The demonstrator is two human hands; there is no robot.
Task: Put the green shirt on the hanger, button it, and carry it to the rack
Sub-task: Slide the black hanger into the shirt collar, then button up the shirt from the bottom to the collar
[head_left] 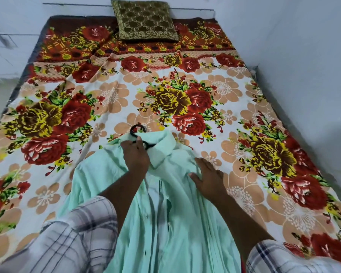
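A pale green shirt lies front-up on the bed with its collar pointing away from me. A black hanger sits in the neck opening; only its hook and a short piece of the neck show above the collar. My left hand rests at the collar with its fingers closed on the hanger's neck and the collar cloth. My right hand lies flat with fingers spread on the shirt's right shoulder. The front placket looks parted below the collar. The rack is not in view.
The bed carries a floral sheet in red, yellow and peach. A brown and gold cushion leans at the far end. White walls close in behind and to the right. My plaid sleeves fill the lower corners.
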